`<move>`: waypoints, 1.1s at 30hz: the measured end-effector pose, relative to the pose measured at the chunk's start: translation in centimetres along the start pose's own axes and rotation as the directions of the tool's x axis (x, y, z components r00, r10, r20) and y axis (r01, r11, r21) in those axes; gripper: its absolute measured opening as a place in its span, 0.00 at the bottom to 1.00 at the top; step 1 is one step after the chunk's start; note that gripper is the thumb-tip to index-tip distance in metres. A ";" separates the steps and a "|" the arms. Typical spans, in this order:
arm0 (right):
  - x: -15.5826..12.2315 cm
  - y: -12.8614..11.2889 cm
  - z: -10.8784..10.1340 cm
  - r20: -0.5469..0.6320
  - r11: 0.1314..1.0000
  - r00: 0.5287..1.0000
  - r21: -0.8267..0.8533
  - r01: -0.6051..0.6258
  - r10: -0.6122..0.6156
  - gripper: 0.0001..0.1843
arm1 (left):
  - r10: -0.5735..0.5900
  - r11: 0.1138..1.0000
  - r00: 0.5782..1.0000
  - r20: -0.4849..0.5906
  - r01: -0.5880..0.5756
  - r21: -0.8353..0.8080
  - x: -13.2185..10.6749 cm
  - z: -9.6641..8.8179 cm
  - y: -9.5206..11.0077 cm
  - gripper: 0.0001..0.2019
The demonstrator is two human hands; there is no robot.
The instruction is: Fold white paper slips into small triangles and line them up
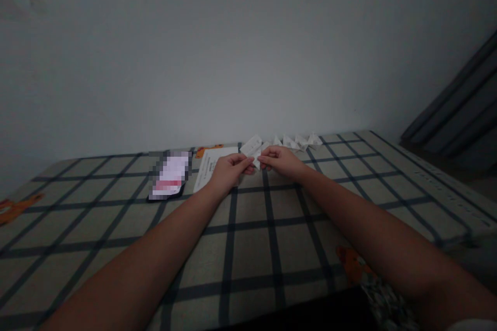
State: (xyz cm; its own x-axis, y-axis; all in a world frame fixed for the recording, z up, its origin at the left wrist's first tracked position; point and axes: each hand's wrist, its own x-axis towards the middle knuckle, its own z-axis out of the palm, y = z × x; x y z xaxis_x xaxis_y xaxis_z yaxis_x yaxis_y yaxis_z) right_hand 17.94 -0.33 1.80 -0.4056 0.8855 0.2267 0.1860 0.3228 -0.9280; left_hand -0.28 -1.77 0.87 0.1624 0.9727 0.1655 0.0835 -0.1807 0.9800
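My left hand (232, 169) and my right hand (280, 160) meet near the far side of the checked cloth, thumbs and fingertips pinched. Between them is a small white piece of folded paper (257, 162), gripped from both sides; the fingers hide much of it. Just behind the hands lies a flat white paper strip (251, 144) with faint print. To its right, several folded white paper pieces (289, 142) stand in a row along the wall side. A printed white sheet (215, 158) lies partly behind my left hand.
A phone (171, 176) with a lit, blurred screen lies left of the sheet. The checked cloth (248, 248) spreads over the surface, up to a pale wall (248, 51). A dark curtain (462, 98) hangs at the right. Dark fabric (310, 315) shows at the bottom edge.
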 end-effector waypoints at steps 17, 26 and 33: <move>-0.2 0.1 -0.1 0.104 0.997 0.994 -0.070 0.024 -0.016 0.14 | 0.047 0.999 0.999 -0.015 -0.046 0.022 -0.1 -0.1 0.2 0.16; -0.5 -0.4 -0.1 0.166 0.986 0.986 -0.158 0.051 -0.025 0.16 | 0.081 0.996 0.996 -0.037 -0.082 -0.023 0.1 -0.3 -0.2 0.15; -0.4 -0.3 -0.1 0.186 0.985 0.982 -0.162 0.060 -0.030 0.14 | 0.075 0.997 0.996 -0.055 -0.076 -0.033 0.1 -0.2 -0.1 0.14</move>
State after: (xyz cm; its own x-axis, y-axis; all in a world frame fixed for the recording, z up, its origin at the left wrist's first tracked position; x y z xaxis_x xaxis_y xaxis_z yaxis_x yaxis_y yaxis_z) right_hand 18.14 -0.77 1.97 -0.5700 0.7981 0.1954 0.3037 0.4256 -0.8524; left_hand -0.50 -1.59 0.78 0.1136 0.9631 0.2440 0.0380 -0.2496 0.9676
